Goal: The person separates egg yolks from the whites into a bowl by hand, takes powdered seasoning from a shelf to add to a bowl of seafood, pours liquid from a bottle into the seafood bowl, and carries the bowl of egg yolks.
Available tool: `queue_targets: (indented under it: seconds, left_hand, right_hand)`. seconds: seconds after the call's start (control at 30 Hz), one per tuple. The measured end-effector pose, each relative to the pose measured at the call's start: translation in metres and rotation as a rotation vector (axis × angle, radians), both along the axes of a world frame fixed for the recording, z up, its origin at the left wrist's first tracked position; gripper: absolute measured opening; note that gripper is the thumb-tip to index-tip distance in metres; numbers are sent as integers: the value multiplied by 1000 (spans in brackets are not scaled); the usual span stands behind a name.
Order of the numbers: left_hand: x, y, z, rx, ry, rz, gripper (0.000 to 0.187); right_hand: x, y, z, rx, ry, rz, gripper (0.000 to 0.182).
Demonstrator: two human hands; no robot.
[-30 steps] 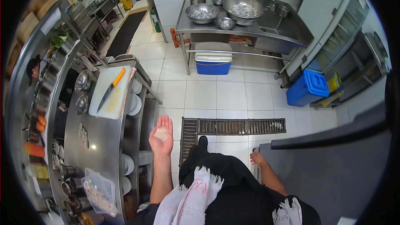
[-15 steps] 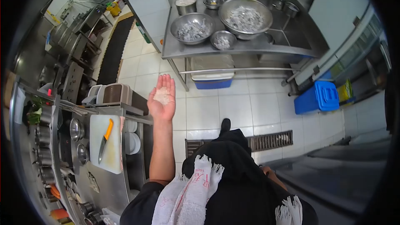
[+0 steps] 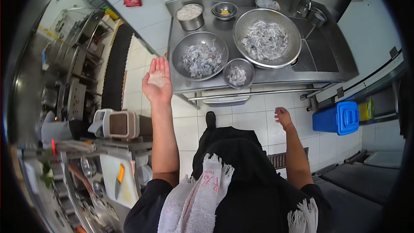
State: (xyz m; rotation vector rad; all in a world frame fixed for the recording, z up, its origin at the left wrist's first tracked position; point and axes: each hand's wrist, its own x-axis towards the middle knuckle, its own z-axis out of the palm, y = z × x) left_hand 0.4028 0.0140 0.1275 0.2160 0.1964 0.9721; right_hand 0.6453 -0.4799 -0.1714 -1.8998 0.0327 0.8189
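My left hand (image 3: 158, 82) is held palm up, fingers extended, with a small heap of coarse salt-like grains (image 3: 157, 79) on it. It is just left of a metal bowl (image 3: 178, 62) of grey-white, squid-like pieces (image 3: 202, 60) on the steel counter (image 3: 181, 87). To the right are a large perforated colander (image 3: 295, 51) and a small bowl (image 3: 227, 78), both with similar pieces. My right hand (image 3: 283, 117) hangs in front of the counter, fingers loosely bent and apart, holding nothing.
A steel pot of white stuff (image 3: 191, 22) and small nested bowls (image 3: 224, 11) stand at the back, left of the tap (image 3: 304, 6). A blue bin (image 3: 336, 118) is on the floor at right. At lower left, another person's arm (image 3: 81, 176) reaches near a knife (image 3: 119, 181) on a board.
I have stepped closer to the counter, so the bowls appear larger and nearer. My right hand has swung forward into view. The left hand still carries the grains. Another person's arm has appeared at lower left.
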Motion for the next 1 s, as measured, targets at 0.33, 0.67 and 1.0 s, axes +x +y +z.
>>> queue_targets:
  seconds: [0.33,0.67,1.0]
  left_hand:
    - [167,107,-181,1596,1540,-410,62]
    - [220,95,-111,1785,1343,-227,66]
    - [210,94,-91,1566,1417,-224,57]
  right_hand:
    - [-25,31,43,-99,-149,-409,21]
    - [147,189,203,-161,-908,-297,22]
    - [302,285,174,-754,-941,159,93]
